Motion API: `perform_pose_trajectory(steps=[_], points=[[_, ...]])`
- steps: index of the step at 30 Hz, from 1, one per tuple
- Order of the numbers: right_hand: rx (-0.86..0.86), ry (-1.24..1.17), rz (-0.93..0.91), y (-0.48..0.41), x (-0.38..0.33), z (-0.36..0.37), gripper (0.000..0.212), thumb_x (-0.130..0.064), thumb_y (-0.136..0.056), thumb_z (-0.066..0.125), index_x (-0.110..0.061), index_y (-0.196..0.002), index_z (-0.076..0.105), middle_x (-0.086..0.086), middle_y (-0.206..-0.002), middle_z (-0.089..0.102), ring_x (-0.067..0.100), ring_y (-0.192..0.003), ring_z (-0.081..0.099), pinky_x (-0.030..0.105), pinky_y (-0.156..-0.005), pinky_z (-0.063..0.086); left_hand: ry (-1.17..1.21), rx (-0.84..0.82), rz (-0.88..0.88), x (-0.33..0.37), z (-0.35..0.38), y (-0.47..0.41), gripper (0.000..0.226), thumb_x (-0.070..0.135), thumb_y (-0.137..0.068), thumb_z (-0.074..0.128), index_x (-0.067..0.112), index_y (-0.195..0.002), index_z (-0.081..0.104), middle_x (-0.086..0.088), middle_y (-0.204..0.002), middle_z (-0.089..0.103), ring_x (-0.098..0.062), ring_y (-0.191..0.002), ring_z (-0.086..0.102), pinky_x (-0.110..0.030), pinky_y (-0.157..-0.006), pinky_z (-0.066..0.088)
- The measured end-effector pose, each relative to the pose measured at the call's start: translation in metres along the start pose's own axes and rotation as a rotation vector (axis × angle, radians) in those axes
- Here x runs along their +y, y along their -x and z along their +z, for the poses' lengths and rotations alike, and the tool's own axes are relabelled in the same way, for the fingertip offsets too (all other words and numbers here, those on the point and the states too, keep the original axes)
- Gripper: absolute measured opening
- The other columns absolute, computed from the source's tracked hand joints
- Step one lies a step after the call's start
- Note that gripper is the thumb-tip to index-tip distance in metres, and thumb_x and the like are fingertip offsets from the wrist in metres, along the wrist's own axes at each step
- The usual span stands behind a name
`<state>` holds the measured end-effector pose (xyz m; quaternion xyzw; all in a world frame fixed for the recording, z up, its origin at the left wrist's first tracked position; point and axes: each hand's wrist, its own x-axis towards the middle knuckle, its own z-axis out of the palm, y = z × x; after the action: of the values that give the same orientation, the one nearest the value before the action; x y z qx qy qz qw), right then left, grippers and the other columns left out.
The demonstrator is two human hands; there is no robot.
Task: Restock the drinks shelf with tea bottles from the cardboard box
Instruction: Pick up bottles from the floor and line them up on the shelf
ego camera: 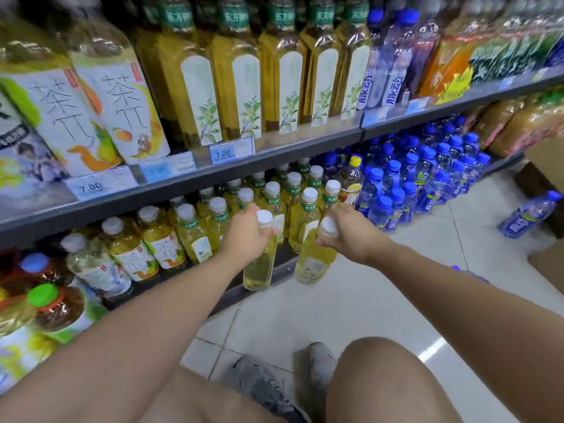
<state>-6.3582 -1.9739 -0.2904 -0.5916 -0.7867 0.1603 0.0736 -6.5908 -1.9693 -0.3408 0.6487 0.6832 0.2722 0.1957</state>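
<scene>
My left hand (248, 233) grips a yellow tea bottle (261, 270) with a white cap by its neck. It hangs upright just in front of the bottom shelf's edge (259, 282). My right hand (351, 232) holds a second yellow tea bottle (314, 262) by its neck, tilted a little to the left. Both bottles are level with the front row of matching white-capped tea bottles (305, 221) on the bottom shelf. A cardboard box (546, 166) shows at the right edge, partly cut off.
Blue-capped water bottles (427, 178) fill the bottom shelf to the right, and one lies on the tiled floor (529, 215). Larger tea bottles (238, 87) stand on the shelf above, with price tags (231, 151) along its edge. My knees and shoes are below.
</scene>
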Motion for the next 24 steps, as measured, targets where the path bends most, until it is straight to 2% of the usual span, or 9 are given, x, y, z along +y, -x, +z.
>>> perform_pose_trajectory(steps=[3, 7, 10, 13, 15, 18, 22, 24], points=[[-0.018, 0.037, -0.055, -0.027, -0.011, 0.013, 0.053, -0.043, -0.087, 0.070, -0.011, -0.126, 0.052, 0.006, -0.120, 0.048, 0.025, -0.107, 0.053, 0.042, -0.094, 0.046, 0.041, 0.059, -0.063, -0.017, 0.005, -0.009, 0.045, 0.037, -0.088, 0.072, 0.011, -0.117, 0.051, -0.011, -0.102, 0.067, -0.030, -0.090, 0.065, -0.037, -0.071, 0.054], [-0.029, 0.120, -0.134, -0.058, -0.016, 0.028, 0.049, -0.040, -0.091, 0.065, -0.013, -0.128, 0.048, 0.005, -0.131, 0.043, 0.029, -0.103, 0.058, 0.036, -0.081, 0.043, 0.109, 0.142, -0.158, -0.025, 0.007, -0.022, 0.041, 0.039, -0.089, 0.071, 0.015, -0.115, 0.052, -0.006, -0.097, 0.065, -0.025, -0.084, 0.062, -0.031, -0.065, 0.046], [-0.052, 0.184, -0.212, -0.083, -0.019, 0.033, 0.047, -0.035, -0.094, 0.062, -0.014, -0.132, 0.045, 0.003, -0.129, 0.042, 0.029, -0.101, 0.058, 0.032, -0.075, 0.037, 0.141, 0.187, -0.209, -0.026, 0.012, -0.037, 0.041, 0.040, -0.087, 0.072, 0.017, -0.115, 0.052, -0.005, -0.100, 0.066, -0.024, -0.085, 0.063, -0.032, -0.067, 0.048], [-0.091, 0.247, -0.283, -0.110, -0.019, 0.038, 0.047, -0.027, -0.095, 0.062, -0.011, -0.136, 0.045, 0.006, -0.129, 0.045, 0.030, -0.103, 0.058, 0.033, -0.076, 0.039, 0.101, 0.212, -0.203, -0.029, 0.017, -0.049, 0.046, 0.041, -0.085, 0.075, 0.016, -0.118, 0.056, -0.005, -0.103, 0.068, -0.023, -0.088, 0.065, -0.031, -0.069, 0.050], [-0.136, 0.279, -0.306, -0.126, -0.016, 0.047, 0.046, -0.022, -0.094, 0.063, -0.013, -0.137, 0.047, 0.006, -0.129, 0.048, 0.030, -0.104, 0.058, 0.036, -0.081, 0.044, 0.087, 0.229, -0.212, -0.035, 0.019, -0.055, 0.044, 0.041, -0.083, 0.077, 0.014, -0.113, 0.058, -0.005, -0.100, 0.069, -0.023, -0.088, 0.065, -0.030, -0.068, 0.050], [-0.145, 0.243, -0.299, -0.141, -0.012, 0.063, 0.047, -0.019, -0.092, 0.065, -0.017, -0.136, 0.049, 0.007, -0.130, 0.053, 0.030, -0.107, 0.058, 0.042, -0.089, 0.051, -0.013, 0.202, -0.208, -0.046, 0.026, -0.056, 0.046, 0.042, -0.081, 0.078, 0.015, -0.110, 0.055, -0.007, -0.099, 0.068, -0.026, -0.090, 0.065, -0.039, -0.072, 0.058], [-0.099, 0.185, -0.289, -0.149, -0.009, 0.073, 0.046, -0.019, -0.092, 0.065, -0.019, -0.136, 0.049, 0.006, -0.130, 0.053, 0.029, -0.109, 0.058, 0.045, -0.089, 0.052, -0.188, 0.143, -0.083, -0.054, 0.037, -0.049, 0.045, 0.041, -0.088, 0.071, 0.018, -0.122, 0.053, -0.009, -0.114, 0.061, -0.030, -0.107, 0.056, -0.043, -0.088, 0.052], [-0.099, 0.152, -0.276, -0.149, -0.005, 0.074, 0.050, -0.017, -0.093, 0.063, -0.021, -0.140, 0.046, 0.008, -0.134, 0.050, 0.031, -0.112, 0.056, 0.044, -0.092, 0.051, -0.314, 0.053, -0.023, -0.050, 0.035, -0.050, 0.046, 0.045, -0.092, 0.063, 0.022, -0.130, 0.051, -0.006, -0.121, 0.055, -0.029, -0.116, 0.050, -0.042, -0.088, 0.051]])
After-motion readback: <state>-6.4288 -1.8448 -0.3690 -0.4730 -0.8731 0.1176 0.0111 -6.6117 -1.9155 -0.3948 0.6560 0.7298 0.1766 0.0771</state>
